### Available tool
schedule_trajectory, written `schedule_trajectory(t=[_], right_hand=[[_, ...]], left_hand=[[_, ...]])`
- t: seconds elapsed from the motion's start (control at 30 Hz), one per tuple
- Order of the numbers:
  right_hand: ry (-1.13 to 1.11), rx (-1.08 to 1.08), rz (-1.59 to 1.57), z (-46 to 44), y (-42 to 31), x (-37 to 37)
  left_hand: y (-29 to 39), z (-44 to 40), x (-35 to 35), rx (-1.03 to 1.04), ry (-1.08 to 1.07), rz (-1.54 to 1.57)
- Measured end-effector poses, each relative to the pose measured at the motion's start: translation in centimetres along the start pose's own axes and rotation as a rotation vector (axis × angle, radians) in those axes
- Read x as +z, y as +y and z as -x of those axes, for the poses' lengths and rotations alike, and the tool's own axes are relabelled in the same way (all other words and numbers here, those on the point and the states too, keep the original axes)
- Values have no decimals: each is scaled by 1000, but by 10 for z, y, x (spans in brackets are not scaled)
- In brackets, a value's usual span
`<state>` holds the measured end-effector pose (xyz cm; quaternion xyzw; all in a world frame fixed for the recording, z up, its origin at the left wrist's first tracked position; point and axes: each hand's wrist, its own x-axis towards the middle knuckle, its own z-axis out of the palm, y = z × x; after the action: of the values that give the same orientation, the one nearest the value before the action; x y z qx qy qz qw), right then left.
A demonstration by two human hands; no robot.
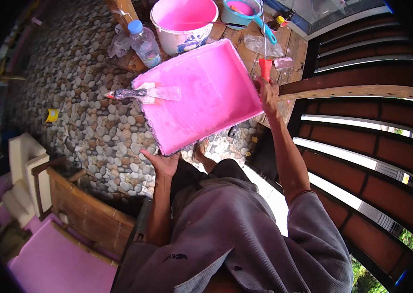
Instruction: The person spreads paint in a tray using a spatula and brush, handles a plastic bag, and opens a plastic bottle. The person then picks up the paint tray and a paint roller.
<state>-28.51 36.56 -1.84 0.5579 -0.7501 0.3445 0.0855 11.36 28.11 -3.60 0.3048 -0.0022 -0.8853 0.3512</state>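
Note:
A pink paint tray [206,83] is tilted in front of me, coated inside with pink paint. My left hand [164,163] is at its lower left corner, thumb out to the side, with the other fingers hidden beneath the tray. At the right edge of the tray, my right hand [268,93] is closed around the red handle [265,68] of a tool with a thin metal rod. A putty knife [165,93] with a paint-smeared handle lies across the tray's left rim.
Behind the tray, a wooden table [292,49] holds a white bucket [187,41] of pink paint, a plastic bottle [144,46] and a blue pot [239,22]. A slatted railing [362,93] runs along the right. Pebble-patterned floor [89,127] lies left.

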Motion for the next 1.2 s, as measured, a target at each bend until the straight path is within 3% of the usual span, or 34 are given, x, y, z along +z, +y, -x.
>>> schedule_trajectory(t=[0.03, 0.07, 0.1, 0.17, 0.23, 0.3, 0.37, 0.57, 0.63, 0.7, 0.73, 0.83, 0.9, 1.03, 1.13, 1.2], right_hand=[[6, -11, 10, 0, -1, -1], [34, -77, 62, 0, -2, -1], [62, -142, 113, -1, -4, -2], [32, -75, 26, 5, 5, 2], [-8, -8, -68, 8, 7, 5], [29, -61, 42, 7, 1, 3], [25, -84, 80, 7, -1, 1], [54, -47, 14, 6, -6, 7], [88, -56, 0, 1, -14, 3], [-28, 364, -176, 2, -22, 2], [27, 199, -95, 4, -26, 1], [61, 327, -258, 8, -40, -4], [185, 138, -203, 22, -25, 7], [8, -27, -6, 31, -29, -1], [7, -37, 12, 31, -33, -8], [-134, 65, 9, 35, -29, -10]], left_hand=[[-7, 5, -4, 50, 17, 91], [-15, 10, -6, 67, -148, 189], [-23, 10, -6, 66, -151, 192], [-40, 11, -7, 189, 25, -70], [-54, 8, 0, 128, -40, 0], [-67, -1, 10, 47, -39, 95], [-73, -9, 23, 50, 46, 158], [-88, -26, 39, -68, -42, 211], [-90, -30, 27, -48, -61, 87], [-88, -29, 19, -34, -75, 98], [-87, -29, 15, -39, -113, 79], [-76, -25, 15, -63, -142, 31], [-72, -23, 8, -2, -200, -14], [-67, -24, -5, -27, -200, 5], [-61, -19, -9, -40, -178, -61], [-59, -13, -4, -31, -163, -103]])
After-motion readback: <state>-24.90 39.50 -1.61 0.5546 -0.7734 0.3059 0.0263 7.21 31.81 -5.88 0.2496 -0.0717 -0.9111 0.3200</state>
